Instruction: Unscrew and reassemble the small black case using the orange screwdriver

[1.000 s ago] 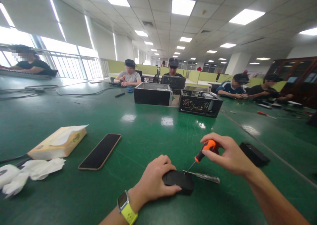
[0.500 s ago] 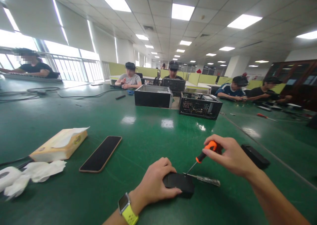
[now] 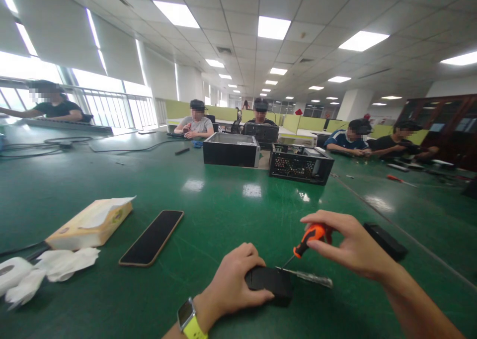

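My left hand is closed around the left end of a small black box-shaped device that lies on the green table. My right hand grips the handle of an orange and black screwdriver. Its shaft slants down to the left, and the tip meets the far right edge of the black device; the exact contact point is too small to make out. A second screwdriver with a clear handle rests on the table just right of the device. Beyond my right wrist lies another black block-shaped piece.
To the left are a phone, a tissue pack and crumpled tissues. Two open computer cases, one closed-sided and one perforated, stand farther back. Another orange screwdriver lies at far right. Several people sit around the table.
The view has tipped up slightly, so the table things sit lower. My right hand has turned a little with the orange screwdriver, whose handle leans somewhat lower. My left hand keeps its hold.
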The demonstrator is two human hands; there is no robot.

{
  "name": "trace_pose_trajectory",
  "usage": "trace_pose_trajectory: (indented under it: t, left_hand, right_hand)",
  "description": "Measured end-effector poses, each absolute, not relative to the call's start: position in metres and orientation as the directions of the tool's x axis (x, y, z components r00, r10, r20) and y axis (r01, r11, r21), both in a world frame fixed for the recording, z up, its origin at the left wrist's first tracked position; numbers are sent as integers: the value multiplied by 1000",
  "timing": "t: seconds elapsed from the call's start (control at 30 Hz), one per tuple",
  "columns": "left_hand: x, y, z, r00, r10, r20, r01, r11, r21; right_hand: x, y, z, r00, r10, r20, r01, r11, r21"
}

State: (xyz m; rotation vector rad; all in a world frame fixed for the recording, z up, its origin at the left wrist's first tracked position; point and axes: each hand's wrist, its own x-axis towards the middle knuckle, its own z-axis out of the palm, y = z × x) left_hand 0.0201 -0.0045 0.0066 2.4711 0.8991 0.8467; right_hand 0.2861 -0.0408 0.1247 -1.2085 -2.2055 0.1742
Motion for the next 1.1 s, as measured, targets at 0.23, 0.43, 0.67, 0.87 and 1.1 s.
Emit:
trace_pose_trajectory:
  t: [0.23,0.43,0.67,0.87,1.1]
  left_hand:
    - [20,-3,5,611,681,404,451,-719,528]
    - [20,-5,7,614,680,402,449,-719,530]
    - [21,-4,8,615,674,409,447,-725,524]
    - [20,-4,7,613,671,416,438,-727,528]
    - [20,-4,9,618,673,406,455,-727,514]
  right_hand:
    - [285,-36,122,-351,809,472,800,521,-297]
    - [285,-40,124,-389,787,478,745,574,-339]
    - [285,-40,127,-441,768,465,728,608,-315]
    - [286,-42,128,-396,785,476,768,568,-298]
    - [284,-43,131,-404,787,466,727,585,-359]
